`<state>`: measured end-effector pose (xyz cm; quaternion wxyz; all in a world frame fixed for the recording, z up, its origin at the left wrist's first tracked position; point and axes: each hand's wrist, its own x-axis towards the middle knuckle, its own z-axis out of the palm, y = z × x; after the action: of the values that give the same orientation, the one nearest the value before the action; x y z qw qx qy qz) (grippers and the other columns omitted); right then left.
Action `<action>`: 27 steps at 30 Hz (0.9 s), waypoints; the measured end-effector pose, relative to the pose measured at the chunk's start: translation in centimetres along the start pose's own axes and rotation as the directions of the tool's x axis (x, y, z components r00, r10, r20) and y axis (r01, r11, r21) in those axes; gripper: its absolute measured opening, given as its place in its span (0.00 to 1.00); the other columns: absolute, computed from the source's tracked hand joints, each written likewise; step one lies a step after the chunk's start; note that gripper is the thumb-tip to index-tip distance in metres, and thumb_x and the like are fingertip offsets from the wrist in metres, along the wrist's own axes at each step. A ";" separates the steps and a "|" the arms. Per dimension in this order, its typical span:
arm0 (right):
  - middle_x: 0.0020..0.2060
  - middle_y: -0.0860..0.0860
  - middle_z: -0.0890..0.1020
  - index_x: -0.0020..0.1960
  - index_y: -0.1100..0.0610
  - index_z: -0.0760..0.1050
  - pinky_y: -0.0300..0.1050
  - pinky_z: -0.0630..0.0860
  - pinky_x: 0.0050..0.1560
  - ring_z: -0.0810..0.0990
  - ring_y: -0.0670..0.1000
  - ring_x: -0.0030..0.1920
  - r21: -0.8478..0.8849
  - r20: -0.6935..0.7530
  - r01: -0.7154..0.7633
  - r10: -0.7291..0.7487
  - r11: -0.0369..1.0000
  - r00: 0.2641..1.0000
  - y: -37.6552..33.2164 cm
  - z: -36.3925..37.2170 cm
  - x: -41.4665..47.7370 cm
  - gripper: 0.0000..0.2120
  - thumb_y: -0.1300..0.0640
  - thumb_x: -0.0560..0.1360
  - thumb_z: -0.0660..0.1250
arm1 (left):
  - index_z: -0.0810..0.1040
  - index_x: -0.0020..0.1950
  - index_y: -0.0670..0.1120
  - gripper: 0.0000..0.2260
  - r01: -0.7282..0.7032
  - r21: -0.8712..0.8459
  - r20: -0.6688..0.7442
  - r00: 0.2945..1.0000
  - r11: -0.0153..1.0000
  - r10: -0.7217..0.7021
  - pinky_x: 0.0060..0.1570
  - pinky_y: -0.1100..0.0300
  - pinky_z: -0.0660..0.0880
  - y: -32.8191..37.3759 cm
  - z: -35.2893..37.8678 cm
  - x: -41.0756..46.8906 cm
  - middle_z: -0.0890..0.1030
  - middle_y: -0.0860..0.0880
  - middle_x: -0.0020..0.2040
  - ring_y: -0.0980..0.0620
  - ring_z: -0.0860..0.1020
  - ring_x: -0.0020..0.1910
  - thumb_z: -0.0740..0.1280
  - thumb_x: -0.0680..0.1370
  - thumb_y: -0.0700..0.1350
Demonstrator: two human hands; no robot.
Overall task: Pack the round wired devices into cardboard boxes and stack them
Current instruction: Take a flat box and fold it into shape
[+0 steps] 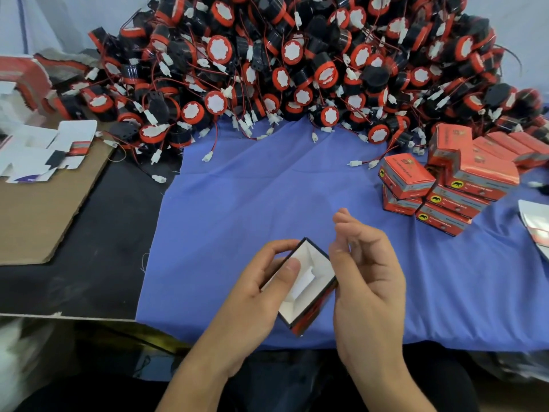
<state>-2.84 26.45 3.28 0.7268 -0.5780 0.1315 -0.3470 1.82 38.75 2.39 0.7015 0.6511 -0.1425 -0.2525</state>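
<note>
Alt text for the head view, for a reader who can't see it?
A left hand holds an open cardboard box, no device visible inside, above a blue cloth; the right hand hangs beside it, fingers loosely curled. Behind lies a heap of red-and-black round wired devices, with packed red boxes stacked at right.

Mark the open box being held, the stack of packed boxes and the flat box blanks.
Open red-and-black cardboard box point(315, 264): head view, white inner wall.
Stack of closed red cardboard boxes point(456, 185): head view, front face of a middle box.
Flat white unfolded cardboard blanks point(38, 147): head view, top sheet.
</note>
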 end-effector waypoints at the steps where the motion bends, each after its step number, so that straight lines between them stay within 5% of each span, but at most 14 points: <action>1: 0.60 0.46 0.84 0.52 0.49 0.81 0.39 0.72 0.70 0.77 0.47 0.70 -0.027 -0.041 0.006 -0.007 1.000 0.999 0.1 0.1 -0.2 0.18 0.72 0.80 0.64 | 0.80 0.58 0.63 0.11 -0.041 0.020 -0.030 0.999 0.999 0.042 0.52 0.52 0.83 0.1 0.4 0.0 0.85 0.58 0.53 0.58 0.83 0.51 0.65 0.77 0.58; 3: 0.63 0.44 0.80 0.58 0.46 0.77 0.46 0.71 0.74 0.75 0.44 0.70 -0.118 -0.161 -0.038 0.018 0.992 0.987 0.4 0.3 -0.7 0.11 0.58 0.79 0.72 | 0.80 0.60 0.60 0.11 -0.134 0.062 -0.093 0.986 0.989 0.139 0.53 0.62 0.79 0.0 1.0 0.0 0.84 0.59 0.56 0.61 0.82 0.56 0.64 0.79 0.56; 5: 0.65 0.43 0.75 0.61 0.36 0.73 0.44 0.72 0.68 0.75 0.40 0.67 -0.164 -0.243 -0.224 0.181 0.961 0.953 0.1 0.6 -1.2 0.23 0.36 0.68 0.75 | 0.78 0.63 0.58 0.11 -0.212 0.097 -0.155 0.962 0.972 0.225 0.57 0.66 0.76 -0.2 1.5 -0.1 0.83 0.59 0.60 0.60 0.80 0.61 0.64 0.82 0.54; 7: 0.63 0.46 0.77 0.61 0.33 0.71 0.44 0.75 0.60 0.81 0.45 0.62 -0.075 -0.223 -0.435 0.410 0.897 0.884 -0.1 0.6 -1.3 0.34 0.29 0.58 0.74 | 0.77 0.65 0.60 0.11 -0.271 0.152 -0.201 0.933 0.951 0.298 0.58 0.66 0.76 -0.2 1.7 -0.1 0.81 0.60 0.63 0.59 0.78 0.65 0.63 0.84 0.55; 10: 0.59 0.58 0.85 0.69 0.47 0.71 0.61 0.76 0.63 0.83 0.60 0.61 0.099 0.035 -0.569 0.569 0.816 0.822 0.0 0.2 -1.3 0.36 0.42 0.64 0.79 | 0.75 0.66 0.66 0.12 -0.280 0.205 -0.197 0.927 0.938 0.320 0.61 0.55 0.77 -0.1 1.9 -0.1 0.80 0.61 0.65 0.57 0.77 0.68 0.61 0.83 0.61; 13: 0.60 0.64 0.83 0.73 0.55 0.68 0.64 0.76 0.63 0.78 0.69 0.65 0.178 0.164 -0.606 0.584 0.775 0.795 -0.1 -0.2 -1.1 0.35 0.53 0.70 0.78 | 0.74 0.67 0.65 0.15 -0.275 0.228 -0.201 0.925 0.934 0.322 0.62 0.50 0.77 -0.3 2.0 -0.1 0.79 0.60 0.66 0.56 0.77 0.68 0.60 0.82 0.62; 16: 0.60 0.63 0.83 0.71 0.50 0.70 0.56 0.82 0.58 0.82 0.65 0.62 0.178 0.164 -0.618 0.596 0.766 0.786 -0.4 -0.7 -0.8 0.38 0.52 0.65 0.81 | 0.74 0.67 0.65 0.13 -0.264 0.214 -0.242 0.918 0.940 0.313 0.59 0.54 0.79 -0.4 2.0 -0.1 0.80 0.60 0.64 0.56 0.78 0.66 0.60 0.83 0.60; 22: 0.60 0.62 0.84 0.73 0.53 0.70 0.48 0.83 0.56 0.83 0.61 0.61 0.164 0.289 -0.595 0.539 0.787 0.791 -0.1 -1.5 -0.8 0.31 0.59 0.72 0.75 | 0.73 0.68 0.66 0.15 -0.230 0.233 -0.218 0.935 0.945 0.281 0.61 0.53 0.77 -0.5 1.7 -0.3 0.79 0.61 0.65 0.56 0.76 0.68 0.58 0.82 0.64; 27: 0.61 0.61 0.84 0.68 0.44 0.76 0.48 0.81 0.56 0.84 0.60 0.60 0.191 0.350 -0.571 0.488 0.799 0.800 -0.3 -1.9 -0.5 0.32 0.55 0.67 0.81 | 0.75 0.66 0.62 0.15 -0.278 0.151 -0.193 0.933 0.949 0.304 0.52 0.67 0.77 0.2 1.9 -0.5 0.81 0.60 0.62 0.57 0.80 0.61 0.55 0.83 0.60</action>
<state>-4.44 25.30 2.85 0.8818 -0.4493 0.1323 -0.0565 0.49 37.41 2.89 0.7015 0.6875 -0.1763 -0.0652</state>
